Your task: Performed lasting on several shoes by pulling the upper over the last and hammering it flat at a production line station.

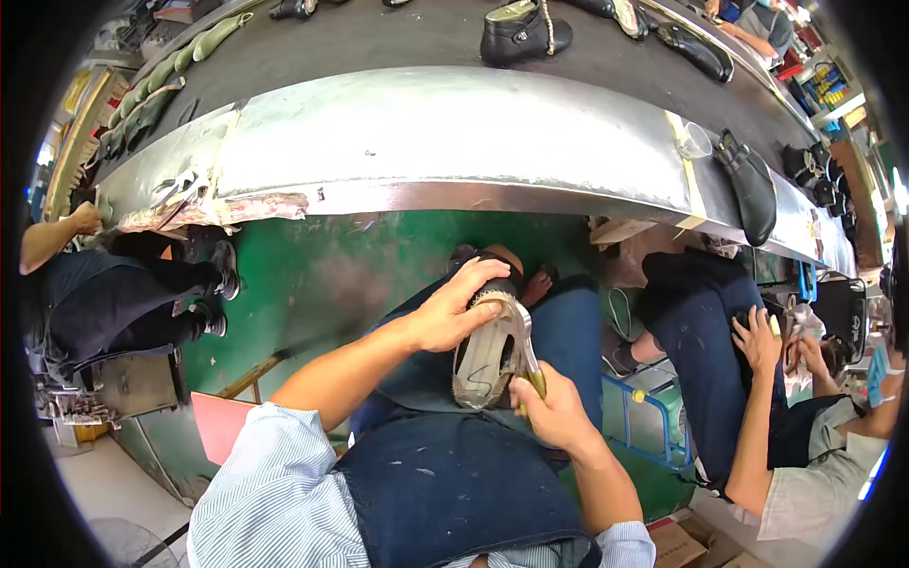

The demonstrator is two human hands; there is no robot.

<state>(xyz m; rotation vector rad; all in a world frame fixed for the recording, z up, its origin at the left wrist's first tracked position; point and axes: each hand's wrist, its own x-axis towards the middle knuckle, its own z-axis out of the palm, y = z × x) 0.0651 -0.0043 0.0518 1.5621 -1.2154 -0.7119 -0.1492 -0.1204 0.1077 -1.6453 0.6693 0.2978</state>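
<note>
A dark shoe (485, 352) rests sole-up on my lap, its pale ridged sole facing me. My left hand (454, 308) grips the shoe's far end, fingers curled over the toe. My right hand (554, 412) is closed around the yellowish handle of a metal tool (524, 343) whose shiny jaws lie across the edge of the sole. A dark blue apron (454, 483) covers my knees under the shoe.
A curved metal bench edge (445, 142) and dark conveyor belt (398, 33) run across the top, carrying black shoes (521, 33) and a black boot (753, 189). A seated person (104, 284) is at left, another person (748, 398) at right. Green floor (322, 275) lies below the bench.
</note>
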